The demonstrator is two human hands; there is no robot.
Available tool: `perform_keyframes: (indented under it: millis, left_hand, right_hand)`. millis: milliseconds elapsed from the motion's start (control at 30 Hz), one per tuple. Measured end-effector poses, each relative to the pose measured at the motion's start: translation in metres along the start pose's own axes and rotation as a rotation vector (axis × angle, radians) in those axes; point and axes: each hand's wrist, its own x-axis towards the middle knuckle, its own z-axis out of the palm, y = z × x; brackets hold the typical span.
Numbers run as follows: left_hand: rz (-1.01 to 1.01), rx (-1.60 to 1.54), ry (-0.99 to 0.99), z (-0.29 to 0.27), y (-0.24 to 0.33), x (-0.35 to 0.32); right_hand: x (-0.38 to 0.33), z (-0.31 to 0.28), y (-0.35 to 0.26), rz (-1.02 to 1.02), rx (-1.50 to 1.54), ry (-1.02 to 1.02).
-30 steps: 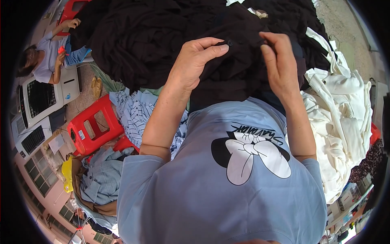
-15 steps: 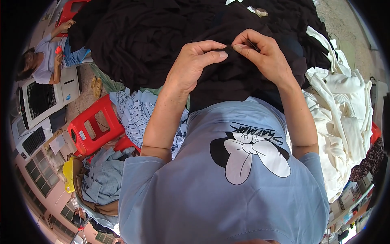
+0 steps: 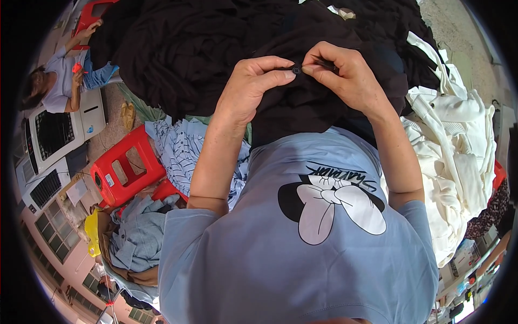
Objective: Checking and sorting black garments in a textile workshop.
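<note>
A black garment [image 3: 302,108] hangs in front of me, over my light blue shirt. My left hand [image 3: 253,86] pinches its cloth with thumb and forefinger. My right hand [image 3: 345,73] grips the same cloth just to the right. The fingertips of both hands meet at a small black button [image 3: 295,69]. A large heap of black clothes [image 3: 183,48] lies behind the hands.
A pile of cream clothes [image 3: 458,151] lies at the right. A red plastic stool [image 3: 124,173] stands at the left beside blue striped cloth [image 3: 183,151] and a grey-blue garment [image 3: 137,237]. Another person [image 3: 59,86] sits at the far left near a white machine [image 3: 59,135].
My right hand has moved left along the black garment until its fingertips meet those of my left hand at the button. My left hand stayed nearly in place.
</note>
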Motion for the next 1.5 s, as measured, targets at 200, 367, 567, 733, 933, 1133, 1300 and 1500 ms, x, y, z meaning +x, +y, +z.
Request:
perform_keyframes:
  millis: [200,367,567,733,933,1133,1300,1500]
  left_hand:
    - [0.002,0.025,-0.019,0.0,0.002,-0.006]
    - [0.14,-0.048,-0.059,-0.01,0.006,-0.008]
    - [0.156,0.025,-0.189,-0.006,0.024,-0.014]
    - [0.282,-0.013,-0.131,-0.013,0.052,-0.029]
    - [0.201,0.087,0.084,-0.04,0.024,-0.017]
    - [0.157,0.186,0.117,-0.051,0.001,-0.002]
    - [0.084,0.165,0.173,-0.056,-0.01,0.01]
    - [0.162,0.34,0.303,-0.053,-0.017,0.017]
  right_hand:
    - [0.007,-0.001,0.027,-0.013,0.204,0.273]
    - [0.015,-0.027,0.057,-0.053,0.192,0.289]
    - [0.031,-0.015,0.009,-0.062,0.431,-0.313]
    - [0.024,-0.031,0.019,0.047,0.448,-0.506]
    - [-0.011,-0.037,0.044,0.159,0.355,-0.162]
    - [-0.027,-0.01,0.052,0.013,0.196,0.176]
    - [-0.03,-0.004,0.057,0.212,0.401,0.147]
    - [-0.033,-0.006,0.06,0.347,0.492,0.149]
